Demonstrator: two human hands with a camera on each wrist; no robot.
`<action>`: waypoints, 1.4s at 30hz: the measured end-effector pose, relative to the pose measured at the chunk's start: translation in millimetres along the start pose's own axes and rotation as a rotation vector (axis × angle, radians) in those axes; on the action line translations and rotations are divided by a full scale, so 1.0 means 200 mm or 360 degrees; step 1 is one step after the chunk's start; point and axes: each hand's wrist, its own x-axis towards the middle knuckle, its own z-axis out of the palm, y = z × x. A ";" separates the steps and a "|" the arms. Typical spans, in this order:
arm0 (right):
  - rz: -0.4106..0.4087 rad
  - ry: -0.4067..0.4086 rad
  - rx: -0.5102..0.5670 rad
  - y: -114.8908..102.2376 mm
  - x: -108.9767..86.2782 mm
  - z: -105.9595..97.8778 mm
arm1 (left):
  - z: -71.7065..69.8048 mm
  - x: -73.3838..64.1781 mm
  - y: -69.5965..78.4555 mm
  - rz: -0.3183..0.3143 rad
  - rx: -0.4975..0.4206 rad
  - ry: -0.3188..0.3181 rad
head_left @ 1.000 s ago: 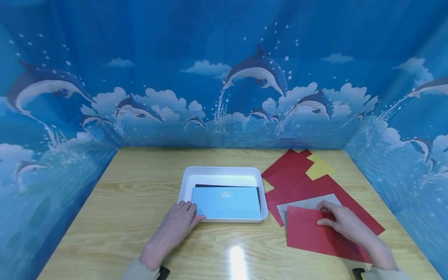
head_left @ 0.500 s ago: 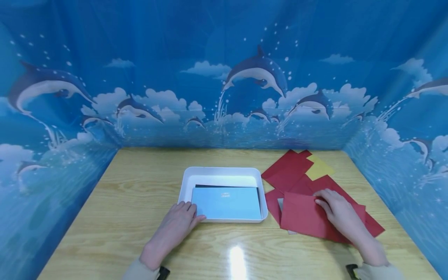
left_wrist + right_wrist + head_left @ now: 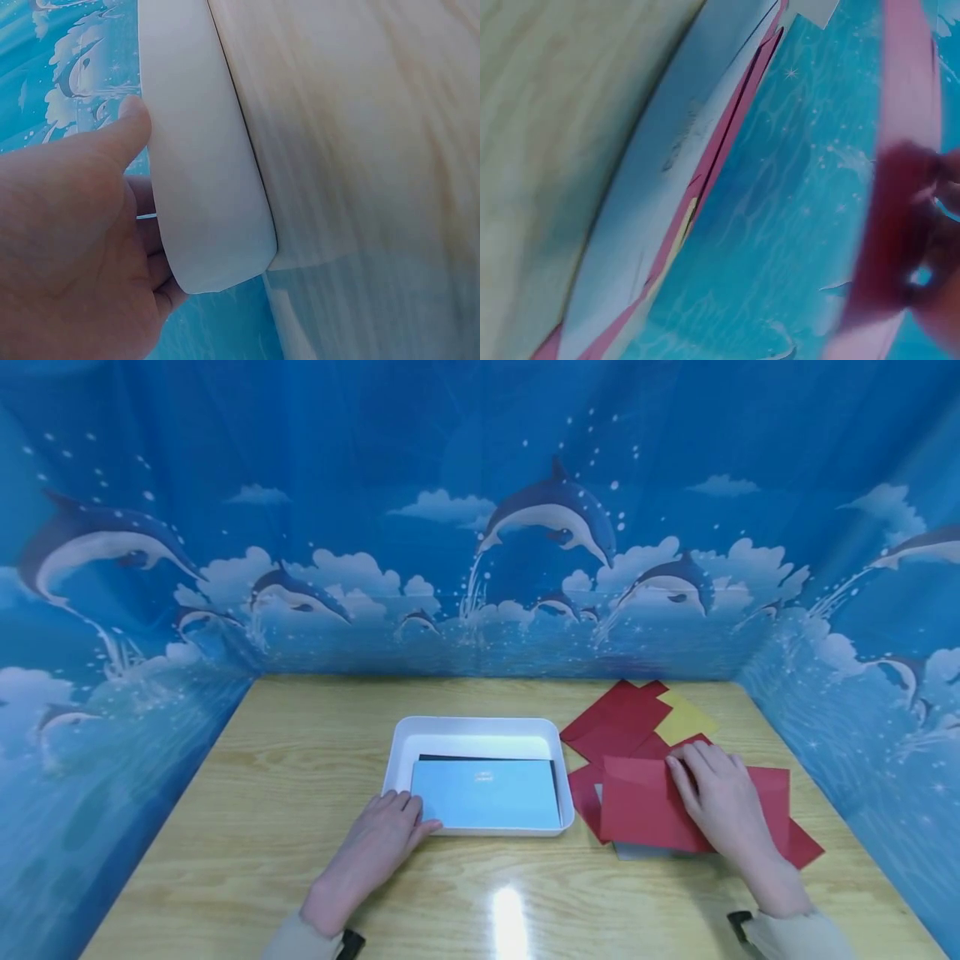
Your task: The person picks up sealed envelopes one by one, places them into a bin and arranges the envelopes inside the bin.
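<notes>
My left hand [image 3: 382, 835] is at the front left corner of a white plastic tray [image 3: 480, 727], fingers over its left rim and thumb along the front. In the left wrist view the hand [image 3: 82, 210] holds the tray wall [image 3: 199, 150]. Inside the tray lies a light blue envelope [image 3: 483, 797] with small pale print, over a dark one [image 3: 487, 758]. My right hand [image 3: 723, 797] pinches a red envelope [image 3: 648, 806] by its upper edge. The right wrist view shows that red envelope [image 3: 900, 135] raised above a grey envelope [image 3: 660, 150] with faint print.
Several red envelopes [image 3: 611, 727] and a yellow one [image 3: 686, 718] lie overlapping on the right of the wooden table [image 3: 315, 735]. Part of the grey envelope [image 3: 645, 852] shows under the held one. A blue dolphin-print curtain [image 3: 480, 643] encloses the back and sides.
My right hand has moved the red envelope up and away from me, over the pile; the grey envelope's lower edge now shows beneath it. The left hand and tray have stayed put.
</notes>
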 end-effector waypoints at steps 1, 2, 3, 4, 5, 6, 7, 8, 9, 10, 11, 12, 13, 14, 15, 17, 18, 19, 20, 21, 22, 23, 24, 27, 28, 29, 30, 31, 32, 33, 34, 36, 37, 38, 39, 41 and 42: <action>-0.0006 0.0023 -0.0009 -0.01 0.01 0.00 | 0.00 0.00 0.00 0.0000 -0.0001 0.0003; -0.0010 0.0045 -0.0020 -0.02 0.02 0.00 | 0.00 0.00 0.00 -0.0002 -0.0002 0.0005; -0.0019 0.0067 -0.0033 -0.02 0.03 0.00 | 0.00 0.00 0.00 -0.0003 -0.0003 0.0006; -0.0032 0.0094 -0.0044 -0.03 0.05 0.01 | 0.00 0.00 0.00 -0.0005 -0.0003 0.0006; -0.0049 0.0120 -0.0060 -0.04 0.06 0.01 | 0.00 0.00 0.00 -0.0005 -0.0003 0.0007; -0.0067 0.0149 -0.0071 -0.05 0.07 0.01 | 0.00 0.00 0.00 -0.0004 -0.0002 0.0008; -0.0085 0.0178 -0.0074 -0.06 0.09 0.02 | 0.00 0.00 0.00 -0.0005 0.0000 0.0007; -0.0099 0.0205 -0.0077 -0.07 0.10 0.03 | 0.00 0.00 0.00 -0.0007 0.0000 0.0005; -0.0113 0.0225 -0.0078 -0.08 0.11 0.03 | 0.00 0.00 0.00 -0.0008 0.0000 0.0004; -0.0121 0.0242 -0.0075 -0.09 0.13 0.04 | 0.00 0.00 0.00 -0.0009 0.0000 0.0002; -0.0127 0.0253 -0.0078 -0.10 0.14 0.04 | 0.00 0.00 0.00 -0.0007 0.0000 0.0002; -0.0130 0.0262 -0.0074 -0.12 0.15 0.05 | 0.00 0.00 0.00 -0.0010 -0.0001 0.0001; -0.0133 0.0266 -0.0074 -0.13 0.17 0.05 | 0.00 0.00 0.00 -0.0009 -0.0002 0.0002; -0.0136 0.0272 -0.0078 -0.14 0.18 0.06 | 0.00 0.00 0.00 -0.0006 -0.0007 0.0006; -0.0137 0.0274 -0.0081 -0.16 0.20 0.07 | 0.00 0.00 0.00 -0.0004 -0.0013 0.0011; -0.0142 0.0284 -0.0083 -0.19 0.23 0.08 | 0.00 0.00 0.00 0.0002 -0.0028 0.0022; -0.0143 0.0283 -0.0084 -0.20 0.24 0.08 | 0.00 0.00 0.00 0.0002 -0.0036 0.0023; -0.0144 0.0280 -0.0088 -0.22 0.25 0.09 | -0.01 0.00 0.00 0.0002 -0.0043 0.0023; -0.0144 0.0279 -0.0085 -0.24 0.27 0.10 | -0.01 0.00 0.00 0.0004 -0.0048 0.0023; -0.0140 0.0278 -0.0080 -0.26 0.29 0.10 | 0.00 0.00 0.00 0.0003 -0.0050 0.0019; -0.0136 0.0271 -0.0079 -0.29 0.30 0.11 | 0.00 0.00 0.00 0.0003 -0.0049 0.0018; -0.0134 0.0272 -0.0076 -0.31 0.32 0.11 | 0.00 0.00 0.00 0.0005 -0.0052 0.0021; -0.0130 0.0269 -0.0073 -0.33 0.33 0.12 | 0.00 0.00 -0.01 0.0009 -0.0045 0.0025; -0.0135 0.0255 -0.0055 -0.40 0.38 0.15 | 0.00 0.00 -0.01 0.0030 -0.0022 0.0057; -0.0142 0.0242 -0.0050 -0.43 0.39 0.17 | 0.00 0.00 -0.01 0.0036 -0.0013 0.0070; -0.0154 0.0235 -0.0040 -0.45 0.41 0.18 | 0.00 0.00 -0.01 0.0044 -0.0007 0.0080; -0.0166 0.0220 -0.0030 -0.47 0.42 0.19 | 0.00 0.00 -0.01 0.0048 0.0006 0.0087; -0.0180 0.0210 -0.0020 -0.49 0.43 0.20 | 0.00 0.00 -0.01 0.0049 0.0013 0.0089; -0.0192 0.0201 -0.0007 -0.51 0.44 0.22 | 0.01 0.00 -0.01 0.0052 0.0011 0.0092; -0.0204 0.0199 0.0005 -0.53 0.46 0.23 | 0.01 0.00 -0.01 0.0053 0.0013 0.0094; -0.0213 0.0197 0.0018 -0.55 0.47 0.24 | 0.01 0.00 -0.01 0.0055 0.0016 0.0095; -0.0231 0.0183 0.0048 -0.59 0.49 0.25 | 0.01 0.00 -0.01 0.0057 0.0024 0.0099; -0.0237 0.0171 0.0066 -0.61 0.50 0.26 | 0.02 -0.01 -0.01 0.0060 0.0025 0.0100; -0.0242 0.0153 0.0087 -0.63 0.51 0.27 | 0.02 0.00 -0.01 0.0057 0.0027 0.0100; -0.0247 0.0132 0.0109 -0.65 0.51 0.27 | 0.02 0.00 -0.01 0.0051 0.0032 0.0094; -0.0256 0.0089 0.0162 -0.69 0.52 0.29 | 0.01 0.00 -0.01 0.0044 0.0031 0.0088; -0.0261 0.0068 0.0190 -0.71 0.52 0.29 | 0.01 0.00 -0.01 0.0045 0.0028 0.0085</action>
